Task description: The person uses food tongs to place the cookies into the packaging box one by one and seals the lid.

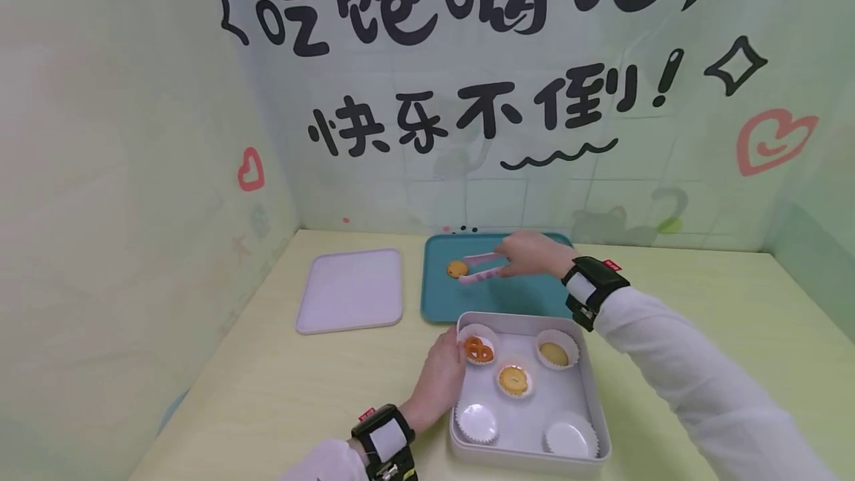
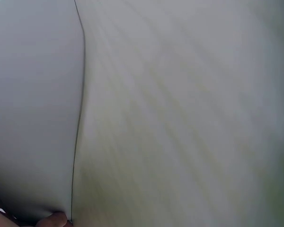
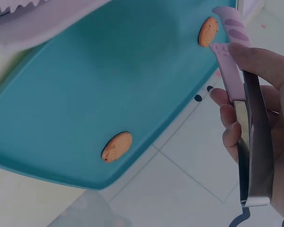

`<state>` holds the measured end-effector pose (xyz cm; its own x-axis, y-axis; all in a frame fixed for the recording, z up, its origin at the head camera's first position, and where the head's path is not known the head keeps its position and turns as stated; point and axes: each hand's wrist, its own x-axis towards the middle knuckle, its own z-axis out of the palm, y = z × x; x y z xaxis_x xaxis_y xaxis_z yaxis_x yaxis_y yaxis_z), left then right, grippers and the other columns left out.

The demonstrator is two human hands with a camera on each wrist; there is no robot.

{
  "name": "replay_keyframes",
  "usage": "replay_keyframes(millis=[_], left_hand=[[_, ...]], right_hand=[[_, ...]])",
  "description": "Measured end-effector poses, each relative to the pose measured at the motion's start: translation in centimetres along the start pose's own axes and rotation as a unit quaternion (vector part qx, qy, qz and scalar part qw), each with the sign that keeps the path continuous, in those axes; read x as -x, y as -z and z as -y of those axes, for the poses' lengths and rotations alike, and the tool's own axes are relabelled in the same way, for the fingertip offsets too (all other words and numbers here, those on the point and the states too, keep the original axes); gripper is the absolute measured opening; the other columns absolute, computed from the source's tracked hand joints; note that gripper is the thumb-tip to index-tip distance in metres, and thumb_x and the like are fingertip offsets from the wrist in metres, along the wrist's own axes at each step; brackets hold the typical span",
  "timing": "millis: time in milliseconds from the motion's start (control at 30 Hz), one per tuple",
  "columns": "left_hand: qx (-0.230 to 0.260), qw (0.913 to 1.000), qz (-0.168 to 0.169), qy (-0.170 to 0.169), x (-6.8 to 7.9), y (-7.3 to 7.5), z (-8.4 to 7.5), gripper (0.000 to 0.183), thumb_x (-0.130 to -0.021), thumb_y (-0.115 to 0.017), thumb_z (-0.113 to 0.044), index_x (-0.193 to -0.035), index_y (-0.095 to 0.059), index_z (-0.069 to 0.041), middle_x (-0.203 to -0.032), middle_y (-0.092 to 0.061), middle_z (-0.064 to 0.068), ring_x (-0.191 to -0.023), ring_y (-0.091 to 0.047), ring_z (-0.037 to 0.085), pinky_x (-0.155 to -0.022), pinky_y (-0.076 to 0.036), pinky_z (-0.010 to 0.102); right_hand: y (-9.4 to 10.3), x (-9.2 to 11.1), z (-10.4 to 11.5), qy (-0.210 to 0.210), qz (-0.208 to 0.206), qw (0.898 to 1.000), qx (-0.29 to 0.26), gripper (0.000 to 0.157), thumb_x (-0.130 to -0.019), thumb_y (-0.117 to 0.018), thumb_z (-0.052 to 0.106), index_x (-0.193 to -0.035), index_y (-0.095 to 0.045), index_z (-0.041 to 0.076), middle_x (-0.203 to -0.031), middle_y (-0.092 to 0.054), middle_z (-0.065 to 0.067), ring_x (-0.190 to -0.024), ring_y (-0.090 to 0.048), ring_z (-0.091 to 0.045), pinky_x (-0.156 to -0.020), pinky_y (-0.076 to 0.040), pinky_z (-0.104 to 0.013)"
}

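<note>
My right hand [image 1: 531, 252] holds metal tongs [image 3: 255, 142] with pink tips over the teal tray [image 1: 441, 306]. The tips stand apart beside a round speckled cookie [image 1: 457, 269]. A second cookie [image 3: 117, 147] lies near the tray's corner in the right wrist view. My left hand [image 1: 441, 373] grips the left wall of a pale square box [image 1: 528, 451] near its far corner. Inside are white paper cups: one with a pretzel [image 1: 479, 349], one with an oval biscuit [image 1: 554, 353], one with a round cracker [image 1: 513, 380], and two empty cups in front.
A lilac tray [image 1: 350, 292] lies left of the teal tray on the pale wooden table [image 1: 267, 407]. The box stands directly in front of the teal tray. A printed wall [image 1: 427, 199] rises behind the table, with side walls left and right.
</note>
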<state>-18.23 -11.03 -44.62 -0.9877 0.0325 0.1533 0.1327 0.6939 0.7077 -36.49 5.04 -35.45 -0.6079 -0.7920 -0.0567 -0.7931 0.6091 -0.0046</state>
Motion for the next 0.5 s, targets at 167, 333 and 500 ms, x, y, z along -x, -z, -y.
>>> replay_keyframes(millis=[167, 333, 500], left_hand=[[-0.003, 0.9999, -0.009, -0.009, 0.0, 0.0, -0.1, 0.033, -0.097, -0.040, -0.006, -0.123, -0.047, 0.013, -0.109, -0.057, 0.024, -0.101, -0.055, 0.033, -0.088, -0.048, 0.048], [-0.005, 0.9999, -0.009, -0.006, 0.1, 0.1, -0.1, 0.034, -0.097, -0.039, -0.007, -0.124, -0.046, 0.012, -0.109, -0.057, 0.023, -0.102, -0.055, 0.033, -0.088, -0.048, 0.048], [-0.007, 0.9999, -0.009, -0.013, 0.1, 0.1, 0.0, 0.034, -0.097, -0.040, -0.006, -0.124, -0.046, 0.013, -0.109, -0.057, 0.024, -0.101, -0.055, 0.033, -0.088, -0.048, 0.048]], right_hand=[[-0.1, -0.8, -0.1, -0.007, 0.009, 1.000, 0.001, 0.031, -0.085, -0.066, 0.027, -0.101, -0.070, 0.001, -0.069, -0.057, 0.000, -0.061, -0.046, -0.012, -0.055, -0.042, -0.026], [-0.2, -1.6, -0.2, -0.018, 0.010, 1.000, -0.013, 0.024, -0.083, -0.067, 0.023, -0.093, -0.070, 0.001, -0.063, -0.048, 0.001, -0.058, -0.039, -0.012, -0.052, -0.030, -0.024], [-1.2, -2.6, -1.3, -0.004, 0.006, 1.000, -0.022, 0.030, -0.082, -0.069, 0.030, -0.091, -0.071, 0.002, -0.065, -0.053, 0.001, -0.059, -0.041, -0.013, -0.052, -0.034, -0.026]])
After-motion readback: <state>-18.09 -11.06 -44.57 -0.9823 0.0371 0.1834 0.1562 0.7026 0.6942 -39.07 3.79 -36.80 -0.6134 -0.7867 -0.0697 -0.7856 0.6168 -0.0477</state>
